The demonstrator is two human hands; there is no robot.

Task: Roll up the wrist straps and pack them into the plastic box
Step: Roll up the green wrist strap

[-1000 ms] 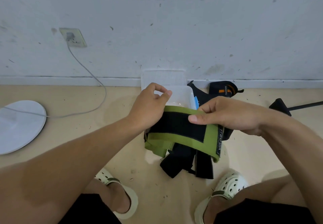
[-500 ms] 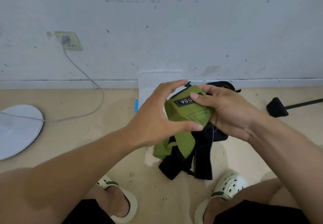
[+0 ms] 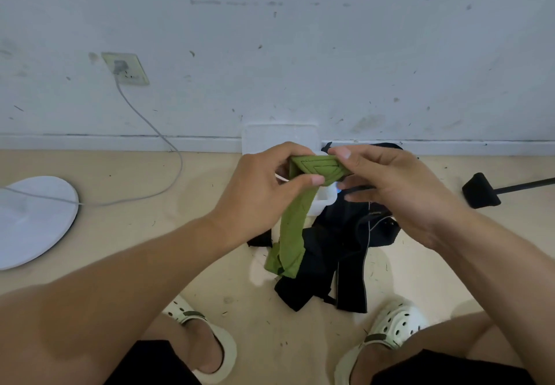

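Seen from my remote feed off the head camera: I watched the person's left hand (image 3: 255,192) and right hand (image 3: 393,192) working an olive-green fabric wrist strap (image 3: 315,168) in the air above the floor, close to the wall. The left thumb and fingers were curled round the left end of the strap's partly rolled, stitched end, and the right thumb and forefinger pinched its right end; the right hand's other fingers were spread loosely beneath. The strap's loose tail (image 3: 289,243) hung down from the left hand, its end doubled over near the floor.

Directly below the hands stood the translucent white plastic box (image 3: 324,200), only one corner of it visible between them, with its clear lid (image 3: 279,138) propped against the skirting board behind. I could not tell what lay inside the box. A heap of black fabric wrist straps (image 3: 339,252) lay on the beige floor (image 3: 150,234) touching the box's near side, two ends trailing towards the person's cream perforated clogs (image 3: 393,324).

Well off to the left sat a round white disc (image 3: 33,219), its grey cable (image 3: 150,126) running up to a wall socket (image 3: 126,67). A black-footed pole (image 3: 483,189) lay at the right.
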